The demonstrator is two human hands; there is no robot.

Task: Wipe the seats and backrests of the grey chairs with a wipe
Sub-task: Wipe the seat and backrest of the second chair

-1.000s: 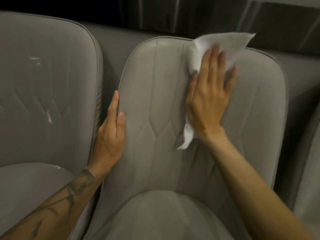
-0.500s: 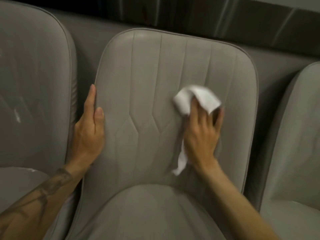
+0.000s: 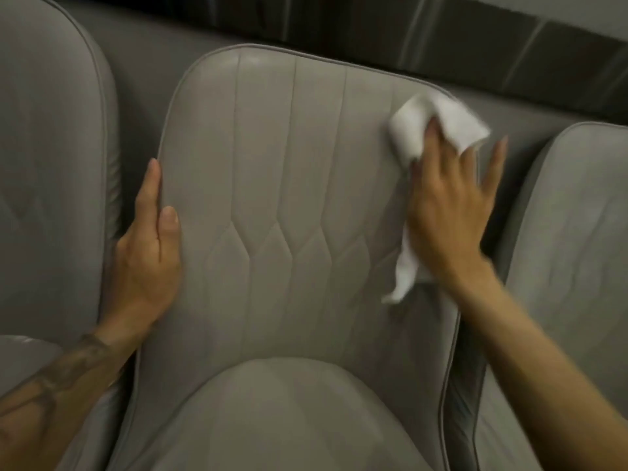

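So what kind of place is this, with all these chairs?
Probably a public seating area, maybe a restaurant or waiting room. The left chair, middle chair and right chair match and stand in a tight row before a dark wall, and the right hand presses a wipe on one.

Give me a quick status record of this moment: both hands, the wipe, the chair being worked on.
middle backrest: grey, stitched panels
left hand: rests flat on the backrest's left edge, holds nothing
right hand: spread fingers press the wipe to the backrest's upper right corner
wipe: white, crumpled, tail hanging below the palm
neighbours: left chair, right chair, both grey
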